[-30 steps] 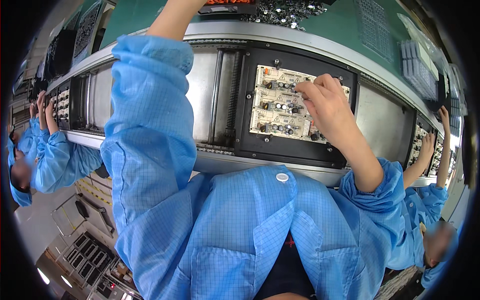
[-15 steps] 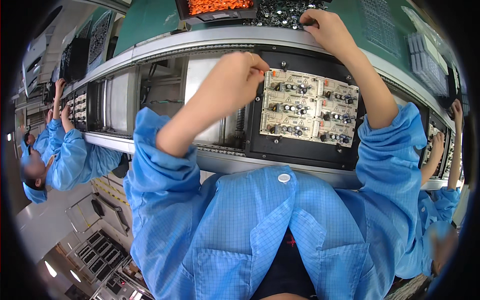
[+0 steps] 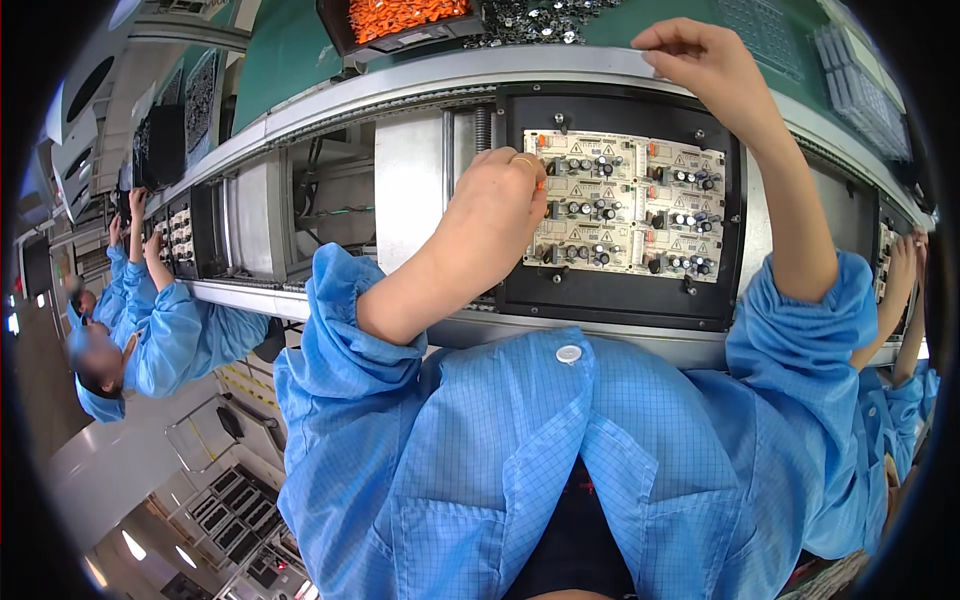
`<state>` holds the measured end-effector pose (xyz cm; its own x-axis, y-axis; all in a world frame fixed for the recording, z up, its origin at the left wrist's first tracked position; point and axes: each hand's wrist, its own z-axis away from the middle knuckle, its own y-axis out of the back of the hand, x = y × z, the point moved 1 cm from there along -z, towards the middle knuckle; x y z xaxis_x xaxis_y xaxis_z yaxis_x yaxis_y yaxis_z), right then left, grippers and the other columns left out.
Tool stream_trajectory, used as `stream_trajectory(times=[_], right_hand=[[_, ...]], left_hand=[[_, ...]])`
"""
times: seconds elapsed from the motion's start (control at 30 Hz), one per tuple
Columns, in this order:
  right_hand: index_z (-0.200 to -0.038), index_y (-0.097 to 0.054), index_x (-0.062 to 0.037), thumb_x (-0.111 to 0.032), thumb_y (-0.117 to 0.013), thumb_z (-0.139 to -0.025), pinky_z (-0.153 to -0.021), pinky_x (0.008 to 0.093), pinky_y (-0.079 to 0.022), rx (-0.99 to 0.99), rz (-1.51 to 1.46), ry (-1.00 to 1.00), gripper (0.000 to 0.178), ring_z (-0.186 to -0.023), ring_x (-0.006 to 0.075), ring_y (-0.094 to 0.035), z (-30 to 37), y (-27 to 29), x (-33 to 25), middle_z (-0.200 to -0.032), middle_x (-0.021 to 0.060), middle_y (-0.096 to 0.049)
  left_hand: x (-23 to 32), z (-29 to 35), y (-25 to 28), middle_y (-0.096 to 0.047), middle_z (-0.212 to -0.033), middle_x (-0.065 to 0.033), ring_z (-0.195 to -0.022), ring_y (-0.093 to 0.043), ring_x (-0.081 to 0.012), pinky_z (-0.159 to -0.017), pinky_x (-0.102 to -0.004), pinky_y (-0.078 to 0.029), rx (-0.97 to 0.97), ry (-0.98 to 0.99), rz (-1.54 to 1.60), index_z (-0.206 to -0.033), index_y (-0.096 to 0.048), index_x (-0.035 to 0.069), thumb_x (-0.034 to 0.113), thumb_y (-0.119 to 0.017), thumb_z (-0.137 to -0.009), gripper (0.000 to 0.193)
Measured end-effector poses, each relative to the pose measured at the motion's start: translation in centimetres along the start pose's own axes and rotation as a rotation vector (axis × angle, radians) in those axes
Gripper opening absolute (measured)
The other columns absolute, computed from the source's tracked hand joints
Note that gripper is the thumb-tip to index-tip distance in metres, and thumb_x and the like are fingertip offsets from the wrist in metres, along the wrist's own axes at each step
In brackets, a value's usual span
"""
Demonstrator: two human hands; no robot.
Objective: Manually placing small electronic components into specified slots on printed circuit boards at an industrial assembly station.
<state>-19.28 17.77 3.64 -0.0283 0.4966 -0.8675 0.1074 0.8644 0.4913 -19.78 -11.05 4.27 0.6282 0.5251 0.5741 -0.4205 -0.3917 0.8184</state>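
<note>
Boards [image 3: 618,212], at left edge, meet left hand [image 3: 497,197] pinching orange part [image 3: 541,185]; right hand [image 3: 708,62], spread, overhangs rail [image 3: 560,65].

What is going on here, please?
A person in a blue smock is working over circuit boards set in a black frame. The left hand pinches a small orange part at the boards' left edge. The right hand hovers by the far metal rail; whether it holds anything is unclear. Beyond the rail, more orange parts lie in a dark bin.
</note>
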Motion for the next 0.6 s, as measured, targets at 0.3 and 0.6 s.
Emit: stream_trajectory(times=[0.3,0.6], right_hand=[[-0.107,-0.068,0.0021,-0.004,-0.065,-0.092,-0.079,0.0211,-0.048,0.024,-0.243,-0.105,0.017,-0.088,0.0069,-0.058,6.1,1.1,-2.2,-0.098,0.0030,-0.065],[-0.105,-0.070,0.0044,0.002,-0.064,-0.089,-0.076,0.0233,-0.050,0.057,-0.334,-0.084,0.017,-0.084,0.0108,-0.060,11.1,0.9,-2.0,-0.104,0.0081,-0.064]], left_hand=[[0.4,-0.5,-0.5,-0.063,-0.085,-0.0255,-0.087,-0.062,-0.0404,-0.082,-0.0447,-0.050,-0.103,-0.004,-0.087,-0.084,-0.062,-0.007,-0.009,-0.060,-0.071,0.013],[-0.3,-2.9,1.9,-0.065,-0.087,-0.0248,-0.088,-0.064,-0.0408,-0.078,-0.0472,-0.051,-0.158,0.172,0.036,-0.090,-0.063,-0.006,0.004,-0.070,-0.078,0.018]])
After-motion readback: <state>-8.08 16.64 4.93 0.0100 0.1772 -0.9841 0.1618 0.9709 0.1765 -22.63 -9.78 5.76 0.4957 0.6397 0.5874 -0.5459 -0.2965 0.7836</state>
